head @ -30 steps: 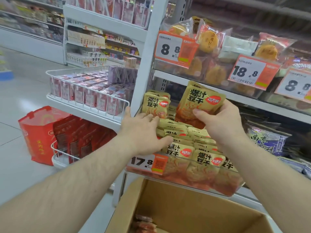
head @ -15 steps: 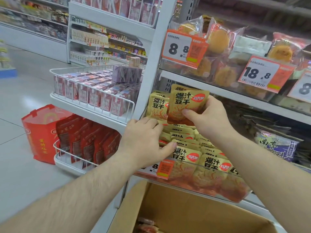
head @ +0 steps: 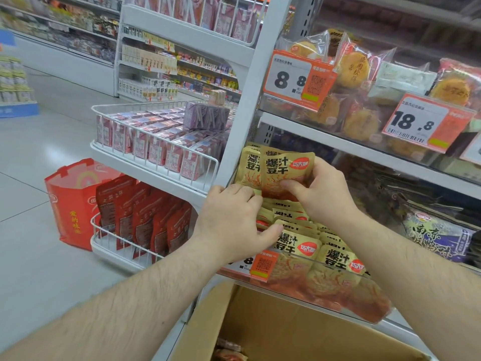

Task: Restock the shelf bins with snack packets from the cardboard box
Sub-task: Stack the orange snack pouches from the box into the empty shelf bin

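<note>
While the right hand (head: pixel 321 191) pinches it, the packet (head: pixel 283 175) stands upright.

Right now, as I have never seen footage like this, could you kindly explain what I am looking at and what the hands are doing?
There is no machine: a camera worn on a person's head looks down at their bare hands in a shop aisle. The right hand pinches a gold snack packet upright at the back of a clear shelf bin of matching packets. The left hand rests on the packets lying in the bin, thumb against the front row. Below is the open cardboard box, a few packets showing inside.
</note>
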A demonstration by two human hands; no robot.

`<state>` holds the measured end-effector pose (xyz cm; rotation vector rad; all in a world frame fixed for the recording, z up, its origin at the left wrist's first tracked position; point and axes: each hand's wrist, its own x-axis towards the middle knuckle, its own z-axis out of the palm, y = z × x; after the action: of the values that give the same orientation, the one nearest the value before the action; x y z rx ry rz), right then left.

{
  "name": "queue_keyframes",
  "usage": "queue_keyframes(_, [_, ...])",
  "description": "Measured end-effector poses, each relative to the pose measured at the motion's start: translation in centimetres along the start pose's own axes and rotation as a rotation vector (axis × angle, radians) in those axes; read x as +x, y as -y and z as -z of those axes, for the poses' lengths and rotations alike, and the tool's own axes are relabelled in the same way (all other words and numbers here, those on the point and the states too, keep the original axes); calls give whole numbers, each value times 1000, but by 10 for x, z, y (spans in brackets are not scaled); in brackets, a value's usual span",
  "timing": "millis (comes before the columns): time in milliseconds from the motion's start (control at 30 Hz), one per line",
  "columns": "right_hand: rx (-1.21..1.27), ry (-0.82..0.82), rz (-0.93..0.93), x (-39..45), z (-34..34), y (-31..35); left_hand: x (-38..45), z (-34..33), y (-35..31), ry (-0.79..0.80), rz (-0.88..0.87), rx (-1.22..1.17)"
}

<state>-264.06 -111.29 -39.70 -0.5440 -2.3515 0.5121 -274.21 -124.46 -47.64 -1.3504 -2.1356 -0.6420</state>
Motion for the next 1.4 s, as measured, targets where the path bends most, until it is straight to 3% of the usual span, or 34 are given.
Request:
queue_keyframes(200, [-30,58,-15,10,-15,9,0,-1,0,16,6,-4])
queue_keyframes(467, [93,58,-248,30,-41,15,0,-1,1,25,19,11])
queue_keyframes(833, [-107,223,-319,28,-42,11,1,-2,0,34,28,1])
queue_keyframes(1400, [-90,184,-436,27,-43,3,1,2,-1,81,30,12])
